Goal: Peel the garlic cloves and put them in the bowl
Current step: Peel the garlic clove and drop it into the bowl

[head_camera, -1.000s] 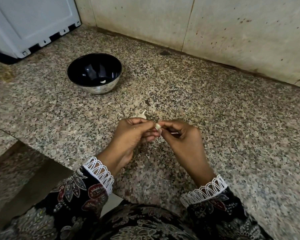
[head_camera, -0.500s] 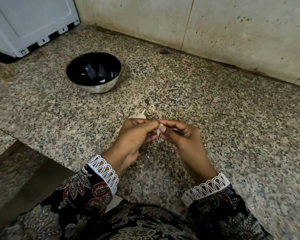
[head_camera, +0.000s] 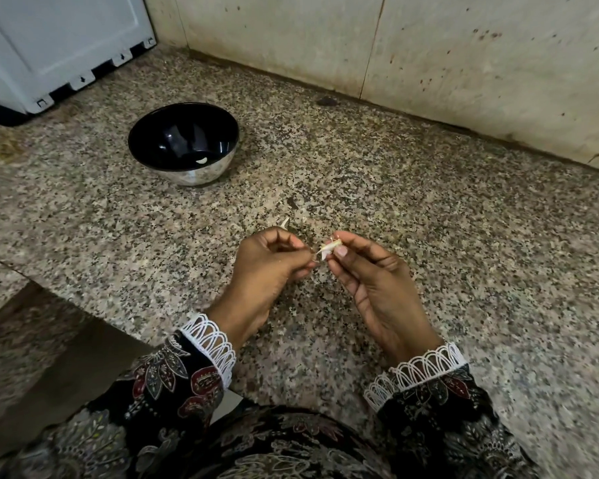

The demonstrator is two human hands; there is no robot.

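The hands are drawing apart: the right hand (head_camera: 370,281) is pinching the clove (head_camera: 329,249) above the desk (head_camera: 464,236), the left hand (head_camera: 270,271) is tugging skin off; peeling progressing, bowl (head_camera: 184,143) waiting.

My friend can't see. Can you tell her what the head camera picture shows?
Two hands peel a garlic clove over a speckled counter: the right hand pinches the clove, and the left hand pulls at its skin. A black bowl further back on the left holds one peeled clove.
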